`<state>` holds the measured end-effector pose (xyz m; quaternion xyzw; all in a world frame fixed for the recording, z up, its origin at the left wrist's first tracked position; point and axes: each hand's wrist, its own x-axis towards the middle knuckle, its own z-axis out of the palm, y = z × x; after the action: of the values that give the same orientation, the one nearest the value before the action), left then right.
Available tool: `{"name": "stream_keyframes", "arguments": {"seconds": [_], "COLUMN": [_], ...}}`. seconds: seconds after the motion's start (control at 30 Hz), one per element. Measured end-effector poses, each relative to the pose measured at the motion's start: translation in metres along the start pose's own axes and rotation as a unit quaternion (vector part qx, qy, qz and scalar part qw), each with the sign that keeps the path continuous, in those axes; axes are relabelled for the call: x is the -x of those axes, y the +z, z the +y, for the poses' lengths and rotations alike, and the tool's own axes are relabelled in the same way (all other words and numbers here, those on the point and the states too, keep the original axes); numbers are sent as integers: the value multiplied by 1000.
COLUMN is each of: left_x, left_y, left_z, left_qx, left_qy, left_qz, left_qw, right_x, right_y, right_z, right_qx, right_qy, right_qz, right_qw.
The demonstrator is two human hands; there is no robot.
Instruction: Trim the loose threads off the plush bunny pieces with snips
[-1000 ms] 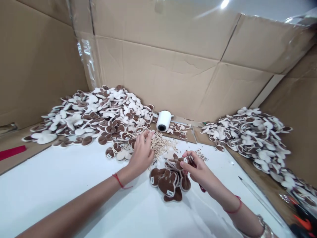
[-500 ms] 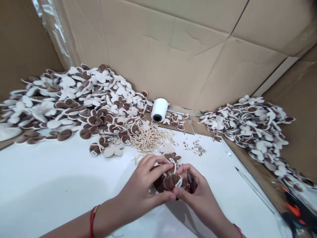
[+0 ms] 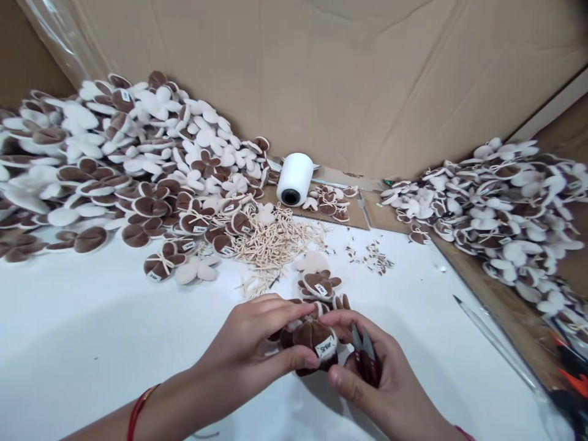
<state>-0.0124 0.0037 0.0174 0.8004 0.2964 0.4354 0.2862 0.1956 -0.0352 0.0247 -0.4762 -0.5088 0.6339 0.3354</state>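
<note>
My left hand (image 3: 250, 337) is closed on a brown plush flower (image 3: 309, 334) with pale edging and a small white label, its thumb in front and its fingers across the top. My right hand (image 3: 390, 367) is closed round thread snips (image 3: 366, 355) with dark red handles. Their blades point up and stand apart. The right index fingertip reaches the flower's upper edge, and the thumb is close to its right side. Just behind my hands lies another labelled flower (image 3: 320, 283), with a pale flower (image 3: 313, 262) beyond it.
Left, a large heap of plush flowers (image 3: 160, 153) leans against cardboard; another heap (image 3: 487, 202) lies right. Between them are a white thread spool (image 3: 295, 177), a pile of beige cord pieces (image 3: 266, 245) and scattered brown scraps (image 3: 374, 257). Tweezers (image 3: 491, 340) lie at the right.
The held flower has turned so its label faces me more fully. My right hand has drawn slightly to the right, showing the snips' blades. The camera view has tilted downward and closer.
</note>
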Motion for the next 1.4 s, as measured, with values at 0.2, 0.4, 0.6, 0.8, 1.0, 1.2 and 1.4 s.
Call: {"name": "stream_keyframes", "arguments": {"seconds": [0.2, 0.4, 0.6, 0.8, 1.0, 1.2, 1.4], "left_x": [2, 5, 4, 10, 9, 9, 12], "left_y": [0, 3, 10, 13, 12, 13, 13], "left_z": [-1, -2, 1, 1, 4, 2, 4], "left_qx": [-27, -11, -11, -8, -16, 2, 16], "left_qy": [-54, -93, -94, -86, -61, -46, -65], "left_qz": [28, 21, 8, -18, -18, -27, -54], "left_qw": [998, 995, 995, 996, 998, 999, 996], "right_x": [-5, -8, -8, -1, 0, -2, -1], "right_y": [-5, -15, -7, -1, -2, 0, 2], "right_z": [-2, 0, -2, 5, 3, -2, -2], "right_qx": [-132, -318, -375, -329, -221, -243, -231], "right_qy": [0, 66, 107, 130, 160, 165, 182], "right_qz": [24, -102, -163, -169, -221, -227, -213], "right_qw": [991, 940, 906, 920, 936, 929, 932]}}
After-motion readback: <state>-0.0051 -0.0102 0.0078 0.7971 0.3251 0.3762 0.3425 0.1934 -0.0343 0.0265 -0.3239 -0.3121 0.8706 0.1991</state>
